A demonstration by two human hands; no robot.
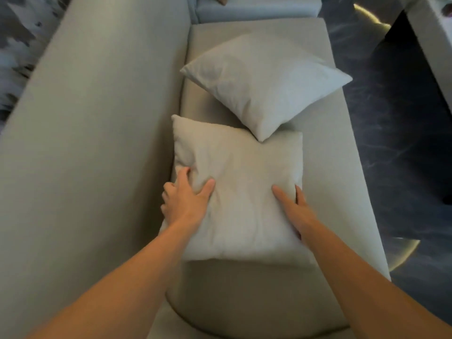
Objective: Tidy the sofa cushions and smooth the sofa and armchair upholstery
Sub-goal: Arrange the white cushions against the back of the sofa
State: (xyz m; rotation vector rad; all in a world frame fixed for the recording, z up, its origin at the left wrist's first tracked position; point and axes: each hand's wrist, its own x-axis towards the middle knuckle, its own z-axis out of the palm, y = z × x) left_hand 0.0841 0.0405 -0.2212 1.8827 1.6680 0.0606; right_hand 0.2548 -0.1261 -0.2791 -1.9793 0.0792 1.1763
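Both hands grip the near beige square fabric cushion [238, 192] by its side edges. The left hand [186, 199] clutches the cushion's edge at about 9 o'clock, thumb pressed on the top face and fingers curled round the side, bunching the cloth into folds. The right hand [293, 206] holds the edge at about 3 o'clock, thumb laid flat on top and fingers wrapped down over the border. Bare forearms reach in from 6 o'clock.

The cushion lies flat on the pale beige upholstered sofa seat [325, 172], close beside the tall sofa backrest [97, 143] that runs along the 9 o'clock side. Its surface is creased around the left thumb.

At 12 o'clock from it a second cushion, pale grey-white and square [264, 84], sits turned like a diamond, one corner resting on the far edge of the held cushion, another corner reaching out to the seat's front edge at 3 o'clock.

Beyond it, at 12 o'clock, a light blue-grey upholstered section [256, 8] meets the seat. Dark marbled floor [403, 143] lies along the 3 o'clock side.
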